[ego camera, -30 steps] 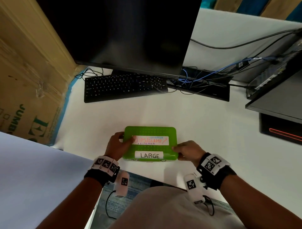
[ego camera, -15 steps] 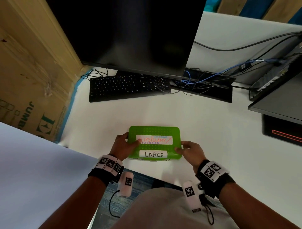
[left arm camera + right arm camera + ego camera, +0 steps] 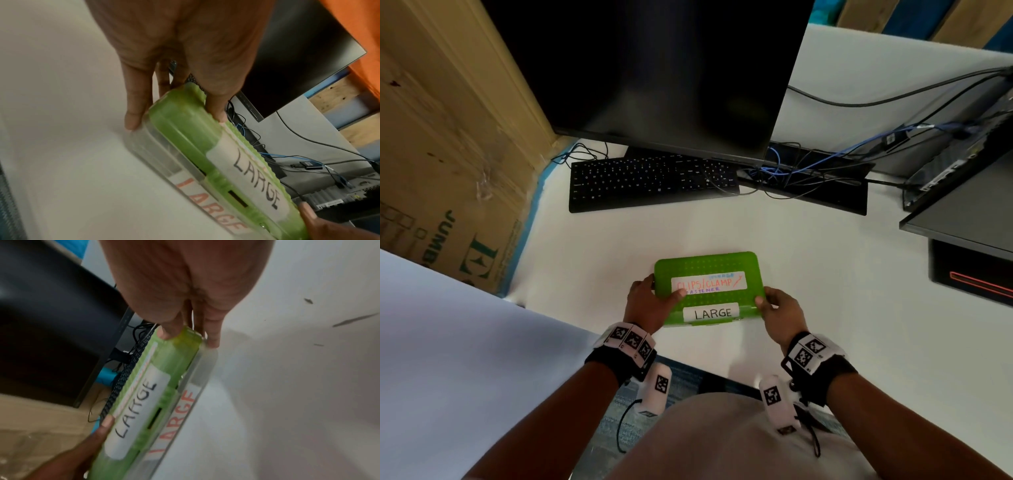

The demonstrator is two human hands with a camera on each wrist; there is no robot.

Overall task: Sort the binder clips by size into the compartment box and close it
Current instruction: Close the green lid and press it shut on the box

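Observation:
The compartment box (image 3: 709,263) has a green lid and a clear base and lies shut on the white desk, with labels reading "CLIPS/CLAMP" and "LARGE". My left hand (image 3: 649,299) grips its left end, thumb on the lid and fingers down the side, as the left wrist view shows on the box (image 3: 185,142). My right hand (image 3: 779,310) pinches the right end, thumb on the lid and fingers at the base, seen close on the box (image 3: 172,360) in the right wrist view. No binder clips are visible.
A black keyboard (image 3: 650,183) and a dark monitor (image 3: 654,68) stand behind the box. Tangled cables (image 3: 801,171) lie to the back right, beside dark equipment (image 3: 962,212). A cardboard box (image 3: 441,164) stands at the left. The desk's front edge is just below my wrists.
The box with both hands on it has moved slightly away from me and to the right. My right thumb has come up onto the lid's right end.

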